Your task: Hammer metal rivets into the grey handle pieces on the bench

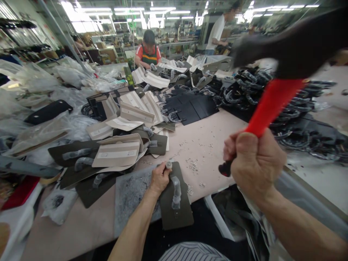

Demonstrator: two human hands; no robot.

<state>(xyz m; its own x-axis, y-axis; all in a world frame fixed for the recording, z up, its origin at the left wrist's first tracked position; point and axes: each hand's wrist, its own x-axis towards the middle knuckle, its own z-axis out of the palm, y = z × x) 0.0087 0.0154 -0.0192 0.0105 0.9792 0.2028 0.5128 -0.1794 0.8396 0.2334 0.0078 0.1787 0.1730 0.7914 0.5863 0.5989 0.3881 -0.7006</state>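
Observation:
My right hand is wrapped round the red handle of a hammer, raised high at the right; its dark head is blurred. My left hand pinches a short round metal punch, seen from its top end, over the upper edge of an olive-green bag panel. A plastic-wrapped handle is fixed on this panel. Partly under the panel and my left forearm lies a scuffed grey slab. What sits beneath the punch is hidden.
Small metal rivets lie scattered on the pinkish table. Panels with handles are heaped at the left, black ones farther back. Wrapped black handles pile up at the right. A co-worker sits across; another person stands behind.

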